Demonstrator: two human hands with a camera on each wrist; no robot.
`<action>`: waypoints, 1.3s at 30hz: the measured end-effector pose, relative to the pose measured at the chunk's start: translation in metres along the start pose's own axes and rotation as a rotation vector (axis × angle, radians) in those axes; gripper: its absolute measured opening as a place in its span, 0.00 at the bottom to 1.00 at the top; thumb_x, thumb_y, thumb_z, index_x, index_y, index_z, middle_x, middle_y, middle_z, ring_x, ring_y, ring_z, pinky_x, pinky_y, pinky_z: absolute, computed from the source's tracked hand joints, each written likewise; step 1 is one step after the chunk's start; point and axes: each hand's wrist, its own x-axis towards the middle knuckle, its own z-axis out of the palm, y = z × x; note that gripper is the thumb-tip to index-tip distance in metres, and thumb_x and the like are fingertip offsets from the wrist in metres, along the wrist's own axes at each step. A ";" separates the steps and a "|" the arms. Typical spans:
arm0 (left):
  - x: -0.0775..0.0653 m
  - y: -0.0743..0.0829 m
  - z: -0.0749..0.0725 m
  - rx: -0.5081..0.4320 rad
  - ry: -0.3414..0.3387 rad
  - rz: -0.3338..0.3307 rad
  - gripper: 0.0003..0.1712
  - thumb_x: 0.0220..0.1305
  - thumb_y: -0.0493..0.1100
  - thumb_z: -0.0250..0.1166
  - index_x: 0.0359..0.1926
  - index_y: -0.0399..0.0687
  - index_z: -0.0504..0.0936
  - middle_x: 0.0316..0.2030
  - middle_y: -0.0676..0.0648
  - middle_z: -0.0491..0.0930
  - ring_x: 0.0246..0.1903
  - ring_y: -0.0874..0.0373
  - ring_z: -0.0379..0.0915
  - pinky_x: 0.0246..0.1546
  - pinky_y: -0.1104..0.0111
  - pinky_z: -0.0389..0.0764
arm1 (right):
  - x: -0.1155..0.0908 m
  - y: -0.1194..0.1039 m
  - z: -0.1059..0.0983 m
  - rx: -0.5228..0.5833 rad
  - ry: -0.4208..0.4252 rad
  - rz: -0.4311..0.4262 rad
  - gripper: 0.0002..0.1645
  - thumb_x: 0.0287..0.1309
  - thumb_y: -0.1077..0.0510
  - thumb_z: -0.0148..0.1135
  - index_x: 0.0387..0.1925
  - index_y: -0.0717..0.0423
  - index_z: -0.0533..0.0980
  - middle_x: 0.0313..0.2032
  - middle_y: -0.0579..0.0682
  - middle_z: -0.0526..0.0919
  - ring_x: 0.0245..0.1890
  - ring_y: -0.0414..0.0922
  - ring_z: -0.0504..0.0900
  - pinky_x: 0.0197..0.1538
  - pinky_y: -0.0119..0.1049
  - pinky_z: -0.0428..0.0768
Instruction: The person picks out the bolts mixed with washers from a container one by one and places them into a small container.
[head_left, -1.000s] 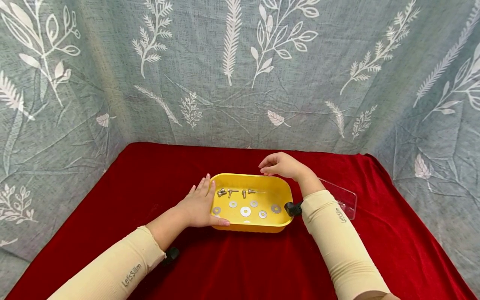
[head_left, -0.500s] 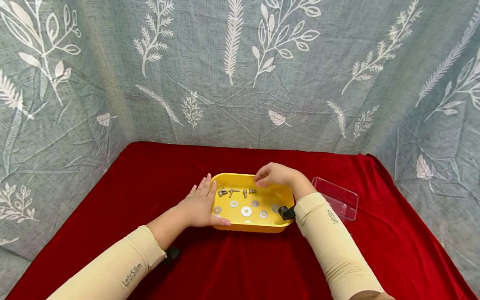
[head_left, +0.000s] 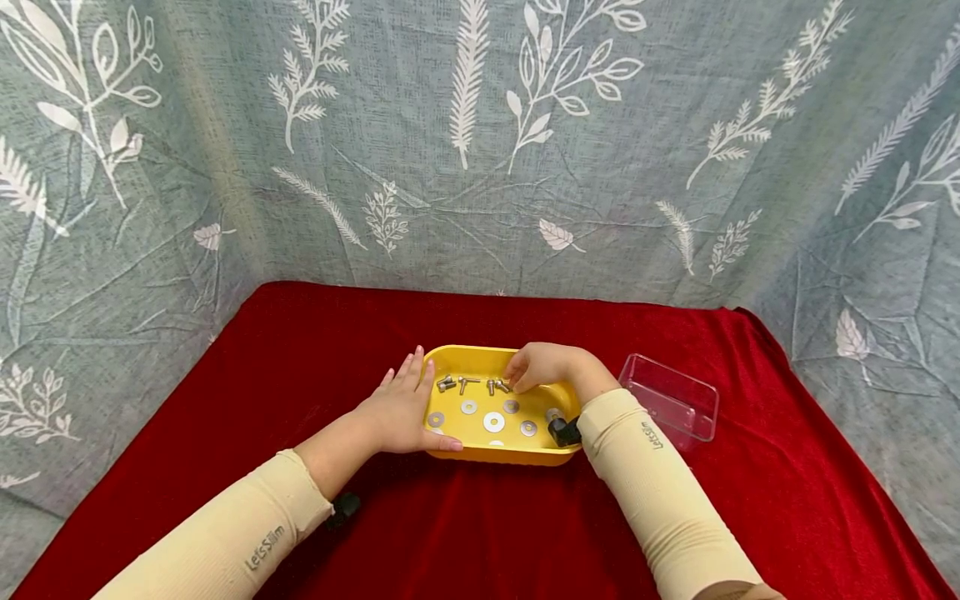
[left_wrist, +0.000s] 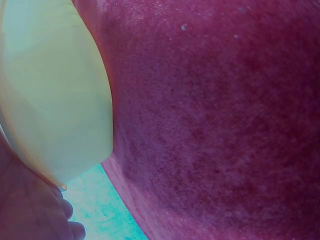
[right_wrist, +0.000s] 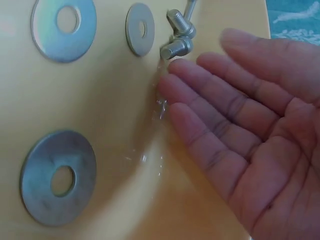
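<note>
The yellow tray (head_left: 502, 457) sits on the red cloth with several metal washers (right_wrist: 35, 175) and socket-head bolts (right_wrist: 175, 49) inside it. My left hand (head_left: 397, 414) rests along the tray's left end, fingers spread straight over the rim and thumb at the front edge. Inside the tray, my right hand (head_left: 553, 367) reaches down at the far right side. Its fingertips hover close beside the nearest bolt; the right wrist view shows the thumb apart from the fingers and nothing between them. Whether a fingertip touches the bolt, I cannot tell.
A clear plastic box (head_left: 675, 400) lies on the red cloth (head_left: 480, 533) to the right of the tray. Behind the cloth hangs a grey-green curtain (head_left: 450, 233) with white leaf prints.
My right hand has moved from above the tray's far rim down into the tray, toward the bolts. The bolt nearest it has shifted slightly. My left hand has stayed put.
</note>
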 end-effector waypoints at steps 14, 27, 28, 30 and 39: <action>0.001 0.000 0.003 0.000 0.009 0.003 0.74 0.36 0.83 0.53 0.70 0.37 0.38 0.69 0.36 0.26 0.69 0.44 0.27 0.66 0.50 0.40 | 0.010 0.001 0.015 0.072 0.014 -0.021 0.21 0.54 0.64 0.62 0.51 0.59 0.75 0.32 0.47 0.81 0.32 0.40 0.76 0.39 0.30 0.75; 0.001 -0.002 0.004 -0.005 0.013 0.003 0.75 0.35 0.84 0.53 0.70 0.37 0.38 0.69 0.36 0.26 0.69 0.44 0.27 0.65 0.50 0.40 | 0.014 0.000 0.022 0.204 -0.055 -0.094 0.17 0.48 0.71 0.63 0.43 0.62 0.76 0.28 0.51 0.80 0.26 0.41 0.78 0.34 0.31 0.76; 0.001 -0.002 0.004 -0.004 0.013 0.003 0.75 0.35 0.84 0.53 0.70 0.37 0.38 0.69 0.36 0.26 0.69 0.44 0.27 0.65 0.50 0.40 | 0.014 0.000 0.022 0.207 -0.060 -0.098 0.17 0.47 0.71 0.64 0.43 0.62 0.76 0.27 0.51 0.79 0.26 0.42 0.78 0.34 0.32 0.77; 0.001 -0.002 0.004 -0.005 0.013 0.004 0.75 0.35 0.84 0.53 0.70 0.37 0.38 0.69 0.37 0.26 0.69 0.44 0.27 0.65 0.50 0.40 | 0.015 0.001 0.023 0.200 -0.067 -0.109 0.16 0.46 0.71 0.65 0.41 0.61 0.77 0.26 0.50 0.78 0.26 0.41 0.78 0.34 0.32 0.78; -0.001 -0.001 0.002 -0.012 0.015 0.007 0.74 0.36 0.82 0.55 0.70 0.36 0.38 0.69 0.36 0.26 0.69 0.43 0.28 0.65 0.49 0.41 | 0.019 0.001 0.027 0.118 -0.101 -0.132 0.14 0.45 0.71 0.67 0.35 0.58 0.76 0.24 0.47 0.74 0.25 0.39 0.73 0.31 0.28 0.74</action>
